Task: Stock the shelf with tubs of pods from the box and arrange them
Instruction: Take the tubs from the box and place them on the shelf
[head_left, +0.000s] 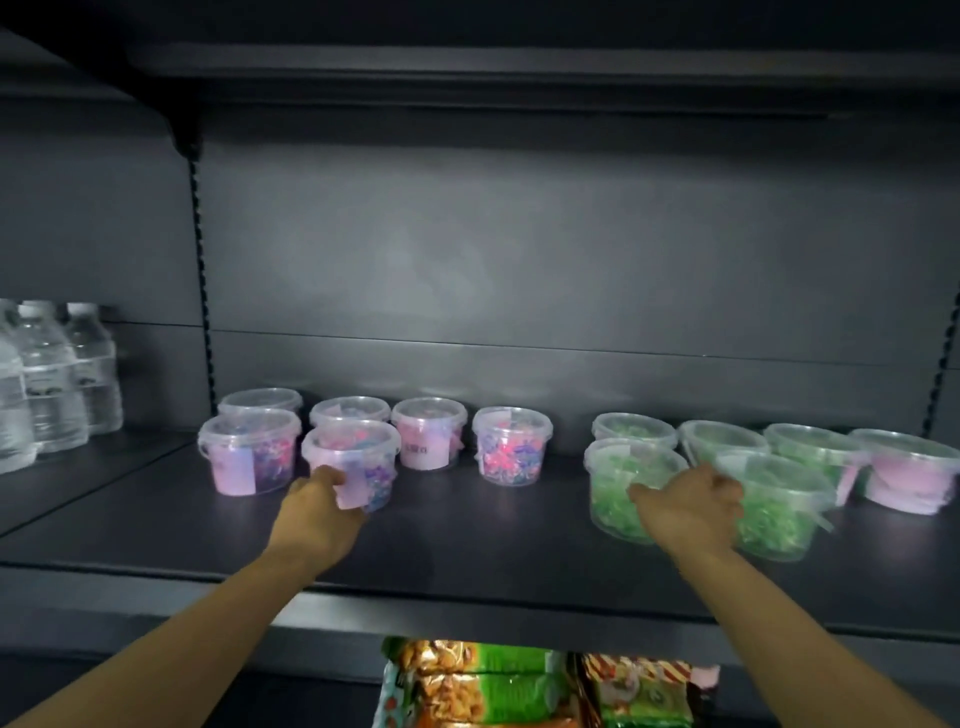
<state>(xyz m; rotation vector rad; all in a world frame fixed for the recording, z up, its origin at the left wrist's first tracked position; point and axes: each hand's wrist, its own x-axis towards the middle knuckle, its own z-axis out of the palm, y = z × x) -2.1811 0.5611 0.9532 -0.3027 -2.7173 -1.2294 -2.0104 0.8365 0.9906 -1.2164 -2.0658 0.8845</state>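
Dark shelf (467, 551): left hand (317, 506) grips an upright pink tub (353, 462), right hand (691, 512) an upright green tub (763, 504).

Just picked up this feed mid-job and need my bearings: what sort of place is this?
Most likely a shop aisle. Dark metal shelving with slotted uprights carries rows of clear tubs of pods, shrink-wrapped water bottles stand to the left, and snack packets fill the shelf below.
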